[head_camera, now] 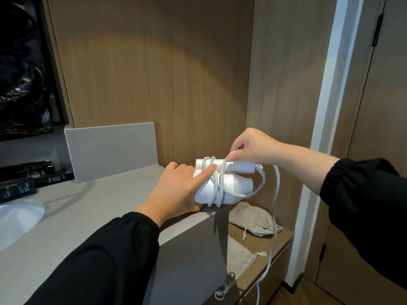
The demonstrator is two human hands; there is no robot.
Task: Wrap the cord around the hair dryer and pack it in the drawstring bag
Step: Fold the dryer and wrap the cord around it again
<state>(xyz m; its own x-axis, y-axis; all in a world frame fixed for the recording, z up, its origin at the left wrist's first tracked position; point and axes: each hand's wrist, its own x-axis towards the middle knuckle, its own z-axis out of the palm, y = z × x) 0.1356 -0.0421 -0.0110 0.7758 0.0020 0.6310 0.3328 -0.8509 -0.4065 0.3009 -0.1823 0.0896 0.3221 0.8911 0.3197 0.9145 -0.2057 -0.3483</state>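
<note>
White hair dryer (236, 186) and cord (221, 186), one each; two drawstring bags (253, 216).

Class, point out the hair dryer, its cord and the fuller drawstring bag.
hair dryer (235, 186), head view, white barrel.
cord (278, 190), head view, loose hanging length.
fuller drawstring bag (251, 216), head view, cloth body.

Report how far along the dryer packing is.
Done: several turns of cord circle the dryer. In hand: the left hand holds the dryer on the counter edge, its index finger pinning the loops, while the right hand pinches the cord for another turn. Left: a long tail hangs past the shelf, and the dryer is not yet in the bag lying there.
</note>
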